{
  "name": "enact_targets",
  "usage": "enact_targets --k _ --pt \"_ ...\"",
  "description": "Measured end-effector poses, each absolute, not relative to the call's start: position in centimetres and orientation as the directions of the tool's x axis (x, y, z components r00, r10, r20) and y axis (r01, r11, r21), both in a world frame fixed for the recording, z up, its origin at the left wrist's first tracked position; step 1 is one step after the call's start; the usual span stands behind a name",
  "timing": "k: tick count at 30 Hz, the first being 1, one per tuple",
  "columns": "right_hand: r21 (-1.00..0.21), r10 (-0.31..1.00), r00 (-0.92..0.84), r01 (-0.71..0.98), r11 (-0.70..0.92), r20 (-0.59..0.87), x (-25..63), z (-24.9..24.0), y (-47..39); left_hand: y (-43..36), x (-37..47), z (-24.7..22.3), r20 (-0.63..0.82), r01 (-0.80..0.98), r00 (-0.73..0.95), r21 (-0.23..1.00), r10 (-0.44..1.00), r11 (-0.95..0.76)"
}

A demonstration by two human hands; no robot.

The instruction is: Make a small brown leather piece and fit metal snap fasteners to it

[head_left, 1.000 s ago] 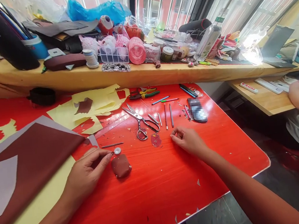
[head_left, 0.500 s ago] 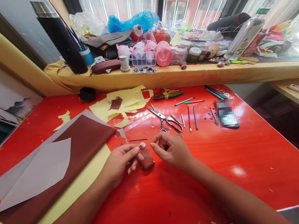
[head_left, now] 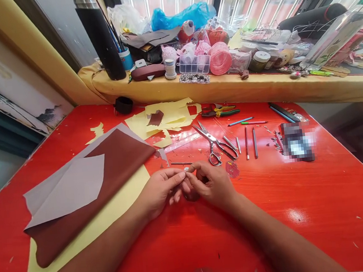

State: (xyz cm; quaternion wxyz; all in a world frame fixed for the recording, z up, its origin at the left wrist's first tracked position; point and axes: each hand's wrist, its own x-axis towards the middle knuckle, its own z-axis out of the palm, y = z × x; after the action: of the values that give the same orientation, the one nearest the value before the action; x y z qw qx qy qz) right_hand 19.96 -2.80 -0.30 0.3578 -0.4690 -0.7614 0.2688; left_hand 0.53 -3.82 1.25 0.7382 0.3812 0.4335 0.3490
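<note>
My left hand [head_left: 164, 189] pinches a small whitish disc [head_left: 186, 169] between thumb and forefinger; its exact kind is too small to tell. Thumb and finger of my right hand [head_left: 213, 180] are closed in a pinch right against the left fingertips, and whatever they hold is hidden. Just below the fingertips is a small brown leather-like piece [head_left: 192, 195], rounded and mostly covered by both hands. Beyond the hands lies a thin dark rod [head_left: 181, 163], with large metal scissors [head_left: 216, 143] to its right, their blades slightly apart.
On the red table [head_left: 166, 248], folded brown sheet material [head_left: 116, 159] lies over yellow paper [head_left: 67, 254] at left. Yellow scraps [head_left: 173, 115], pliers [head_left: 220, 111] and pencils [head_left: 255, 144] lie farther back. A cluttered sill [head_left: 170, 85] carries a black flask [head_left: 100, 41] and a thread spool [head_left: 170, 68].
My right hand has closed in on the left, so their fingertips now meet at the disc. The brown piece is more covered. The view has swung left, moving the scene rightward.
</note>
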Motion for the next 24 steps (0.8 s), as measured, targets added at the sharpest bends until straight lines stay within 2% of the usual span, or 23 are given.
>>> enact_targets --k 10,17,24 --pt "-0.807 0.918 -0.3 0.455 0.376 0.259 20.11 -0.29 -2.97 -3.8 0.42 0.79 -0.308 -0.105 0.338 0.927 0.889 0.361" --pt "-0.838 0.925 -0.304 0.422 0.345 0.228 20.34 -0.72 -2.93 -3.99 0.71 1.27 -0.258 0.024 0.29 0.965 0.922 0.262" --pt "-0.812 0.917 -0.313 0.45 0.373 0.247 20.46 -0.73 -3.1 -4.07 0.95 1.06 -0.295 -0.008 0.296 0.95 0.908 0.311"
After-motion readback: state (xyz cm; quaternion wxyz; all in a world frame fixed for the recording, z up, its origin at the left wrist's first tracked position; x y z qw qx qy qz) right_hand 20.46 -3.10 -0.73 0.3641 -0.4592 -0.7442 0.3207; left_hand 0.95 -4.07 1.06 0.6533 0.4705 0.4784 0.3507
